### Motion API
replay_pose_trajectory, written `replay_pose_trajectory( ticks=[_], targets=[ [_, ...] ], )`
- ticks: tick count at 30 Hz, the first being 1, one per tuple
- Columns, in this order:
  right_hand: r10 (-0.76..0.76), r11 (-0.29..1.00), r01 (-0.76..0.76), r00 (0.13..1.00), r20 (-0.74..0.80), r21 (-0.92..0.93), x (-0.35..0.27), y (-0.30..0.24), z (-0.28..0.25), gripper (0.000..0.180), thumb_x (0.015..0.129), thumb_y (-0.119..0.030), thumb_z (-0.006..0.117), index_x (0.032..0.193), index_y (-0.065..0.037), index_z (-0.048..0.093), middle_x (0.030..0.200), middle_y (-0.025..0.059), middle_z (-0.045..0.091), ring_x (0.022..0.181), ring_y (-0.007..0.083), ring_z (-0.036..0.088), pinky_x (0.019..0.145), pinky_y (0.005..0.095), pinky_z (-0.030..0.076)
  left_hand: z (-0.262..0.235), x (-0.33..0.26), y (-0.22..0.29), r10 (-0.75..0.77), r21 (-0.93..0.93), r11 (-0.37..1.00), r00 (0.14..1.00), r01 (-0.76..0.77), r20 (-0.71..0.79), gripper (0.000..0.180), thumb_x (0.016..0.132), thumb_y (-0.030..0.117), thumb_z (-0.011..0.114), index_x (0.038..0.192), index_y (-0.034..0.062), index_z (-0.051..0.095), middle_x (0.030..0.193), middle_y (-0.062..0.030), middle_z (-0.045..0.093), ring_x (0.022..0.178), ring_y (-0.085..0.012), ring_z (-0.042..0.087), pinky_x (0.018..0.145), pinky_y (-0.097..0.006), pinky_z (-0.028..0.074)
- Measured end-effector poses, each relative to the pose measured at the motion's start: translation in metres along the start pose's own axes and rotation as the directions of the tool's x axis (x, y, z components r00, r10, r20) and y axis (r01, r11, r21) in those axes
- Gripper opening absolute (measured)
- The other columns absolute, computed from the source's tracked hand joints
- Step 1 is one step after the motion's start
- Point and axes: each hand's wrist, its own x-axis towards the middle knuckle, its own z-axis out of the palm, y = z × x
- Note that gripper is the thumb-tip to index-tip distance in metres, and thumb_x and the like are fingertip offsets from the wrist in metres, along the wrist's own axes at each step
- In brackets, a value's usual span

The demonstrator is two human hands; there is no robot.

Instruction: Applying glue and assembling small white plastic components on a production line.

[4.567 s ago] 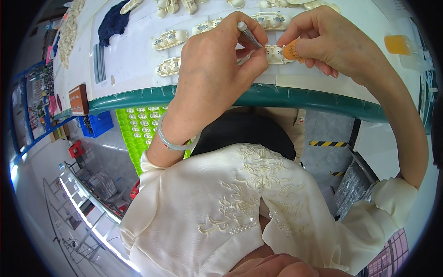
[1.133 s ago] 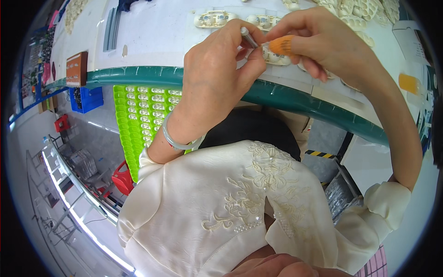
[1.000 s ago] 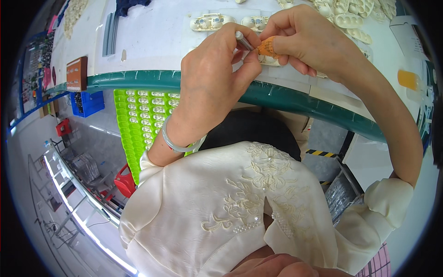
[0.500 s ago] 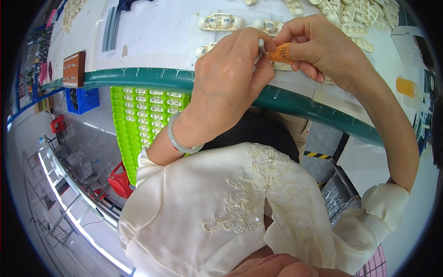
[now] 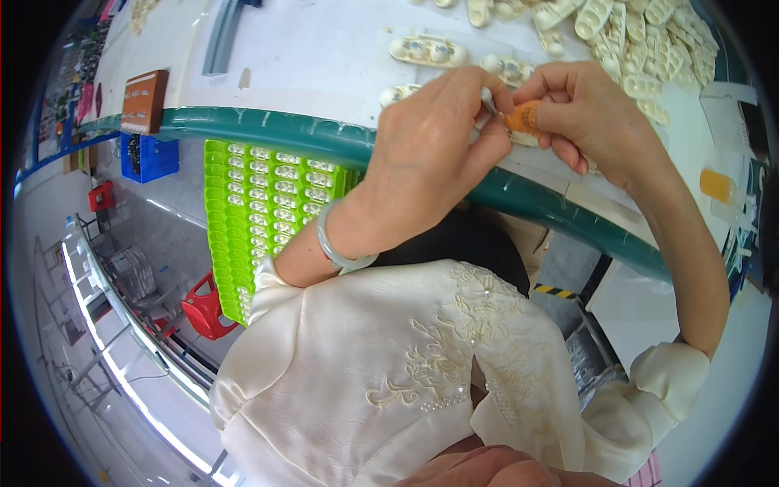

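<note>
Just under the fingertips, I see a cream moulded part, mostly blocked by the hands; more cream parts lie beyond. The left hand pinches a silver rod; the right hand, its thumb tip under an orange cover, bunches nearby, its hold hidden from me.

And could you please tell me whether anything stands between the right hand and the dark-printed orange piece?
Nothing visible does: the right hand grips the dark-printed orange piece directly. Its other end points toward the left hand and its silver rod-shaped tool; whether they touch is unclear.
</note>
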Motion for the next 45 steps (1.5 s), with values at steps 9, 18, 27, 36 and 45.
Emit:
replay_pose_trajectory(
  ticks=[9,18,27,36,45],
  targets=[
    [-0.003,0.997,-0.002,0.998,-0.057,-0.08,0.001,0.007,-0.002,0.008,0.075,-0.006,0.062,0.076,0.001,0.058,0.05,0.0033,0.052,0.032,0.0081,0.042,0.029,0.0224,0.03,-0.01,0.007,0.002,-0.044,-0.276,0.961,0.998,0.028,-0.049,0.013,0.079,0.008,0.062,0.089,0.0079,0.056,0.075,-0.0108,0.06,0.064,-0.026,0.061,0.058,-0.033,0.049],
    [0.037,0.959,-0.042,0.999,-0.025,-0.28,0.008,-0.024,0.016,0.011,0.069,0.0,0.064,0.075,0.005,0.056,0.053,0.008,0.054,0.033,0.0105,0.044,0.029,0.0236,0.032,-0.038,-0.013,-0.018,0.034,-0.129,0.99,0.974,-0.064,-0.224,0.019,0.081,0.011,0.063,0.097,0.005,0.054,0.079,-0.0103,0.059,0.075,-0.0279,0.059,0.065,-0.037,0.047],
    [0.046,0.916,-0.043,0.999,-0.002,-0.399,0.013,-0.03,0.012,0.009,0.068,0.002,0.063,0.074,0.005,0.057,0.053,0.0072,0.055,0.032,0.0099,0.043,0.029,0.0225,0.032,-0.049,-0.009,-0.027,0.024,-0.095,0.995,0.993,-0.035,-0.112,0.019,0.082,0.018,0.063,0.092,0.0034,0.057,0.079,-0.0086,0.061,0.079,-0.0274,0.059,0.07,-0.039,0.046],
    [0.051,0.949,-0.058,0.998,-0.03,-0.308,0.003,-0.022,0.016,0.014,0.071,-0.001,0.061,0.082,0.006,0.055,0.055,0.0076,0.054,0.033,0.0106,0.044,0.029,0.0242,0.032,-0.046,-0.008,-0.027,0.055,-0.121,0.991,0.998,-0.059,-0.036,0.017,0.08,0.017,0.066,0.092,0.0056,0.06,0.077,-0.0074,0.062,0.08,-0.0263,0.06,0.07,-0.037,0.047],
    [0.051,0.974,-0.044,0.998,0.025,-0.223,0.007,-0.021,0.014,0.016,0.077,-0.007,0.06,0.086,0.005,0.056,0.056,0.0065,0.055,0.036,0.0101,0.046,0.032,0.025,0.034,-0.078,-0.008,-0.035,-0.216,-0.289,0.929,0.972,0.233,0.088,0.014,0.079,0.004,0.067,0.093,-0.0001,0.064,0.089,-0.0068,0.067,0.081,-0.0142,0.065,0.074,-0.025,0.051]
  ],
)
